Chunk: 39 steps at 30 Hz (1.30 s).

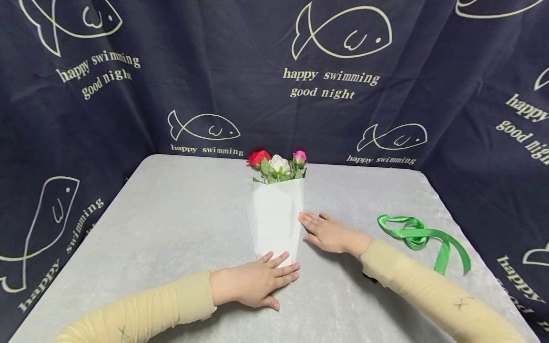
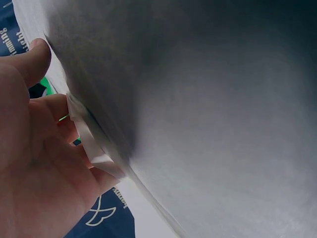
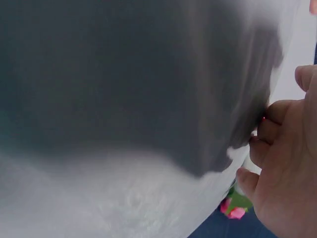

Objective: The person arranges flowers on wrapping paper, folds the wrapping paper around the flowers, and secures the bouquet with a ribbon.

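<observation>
A bouquet wrapped in white paper [image 1: 274,216] lies on the grey cloth-covered table. A red rose [image 1: 259,157], a white rose [image 1: 279,164] and a pink rose [image 1: 299,156] show above the paper's far edge, among green leaves. My left hand [image 1: 263,281] rests with spread fingers over the near, narrow end of the wrapping. Against the paper's right edge, the fingertips of my right hand [image 1: 329,232] touch down with fingers extended. The left wrist view shows the left fingers at the paper's folded edge. The pink rose [image 3: 237,213] appears beyond the right hand in the right wrist view.
A loose green satin ribbon [image 1: 422,233] lies looped on the right side of the table [image 1: 193,205]. Dark blue curtains [image 1: 257,71] with fish drawings and lettering hang behind the table and along both sides.
</observation>
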Motion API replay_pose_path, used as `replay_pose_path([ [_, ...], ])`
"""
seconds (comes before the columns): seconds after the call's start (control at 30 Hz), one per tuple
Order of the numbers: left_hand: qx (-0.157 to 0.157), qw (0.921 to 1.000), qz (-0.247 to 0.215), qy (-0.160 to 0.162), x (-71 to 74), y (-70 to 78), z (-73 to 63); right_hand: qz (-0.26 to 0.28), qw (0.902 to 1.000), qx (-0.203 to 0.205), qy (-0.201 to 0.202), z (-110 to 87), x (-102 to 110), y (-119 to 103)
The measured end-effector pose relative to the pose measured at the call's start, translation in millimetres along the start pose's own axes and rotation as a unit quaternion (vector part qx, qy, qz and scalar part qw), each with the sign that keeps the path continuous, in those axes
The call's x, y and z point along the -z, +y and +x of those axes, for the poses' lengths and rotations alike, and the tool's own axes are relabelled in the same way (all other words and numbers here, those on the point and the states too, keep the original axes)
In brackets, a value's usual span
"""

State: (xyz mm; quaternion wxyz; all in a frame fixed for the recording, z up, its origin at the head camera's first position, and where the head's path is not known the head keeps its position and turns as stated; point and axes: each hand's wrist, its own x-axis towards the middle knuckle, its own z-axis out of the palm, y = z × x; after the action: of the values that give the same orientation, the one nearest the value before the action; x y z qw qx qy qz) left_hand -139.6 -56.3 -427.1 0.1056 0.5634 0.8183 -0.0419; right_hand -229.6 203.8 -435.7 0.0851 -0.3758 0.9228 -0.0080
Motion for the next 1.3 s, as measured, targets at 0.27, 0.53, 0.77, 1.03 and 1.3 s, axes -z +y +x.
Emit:
replay_pose_path([
  [0.27,-0.008,0.9999,0.009,0.001,-1.7,1.3,1.9,-0.022,0.9987,-0.045,0.007,18.2,6,20],
  [0.53,-0.008,0.9999,0.012,-0.002,-1.6,3.1,2.3,-0.038,0.9958,-0.082,-0.006,38.8,14,38],
  [0.77,-0.006,0.9998,0.018,-0.003,-2.0,2.0,3.2,-0.06,0.9921,-0.109,-0.022,51.8,23,55],
  [1.03,-0.003,0.9999,0.015,-0.004,-1.8,0.4,2.4,-0.044,0.9902,-0.13,-0.025,64.2,21,68],
  [1.3,0.001,1.0,0.007,-0.006,-2.1,-3.7,1.3,-0.026,0.9886,-0.146,-0.027,76.5,23,73],
])
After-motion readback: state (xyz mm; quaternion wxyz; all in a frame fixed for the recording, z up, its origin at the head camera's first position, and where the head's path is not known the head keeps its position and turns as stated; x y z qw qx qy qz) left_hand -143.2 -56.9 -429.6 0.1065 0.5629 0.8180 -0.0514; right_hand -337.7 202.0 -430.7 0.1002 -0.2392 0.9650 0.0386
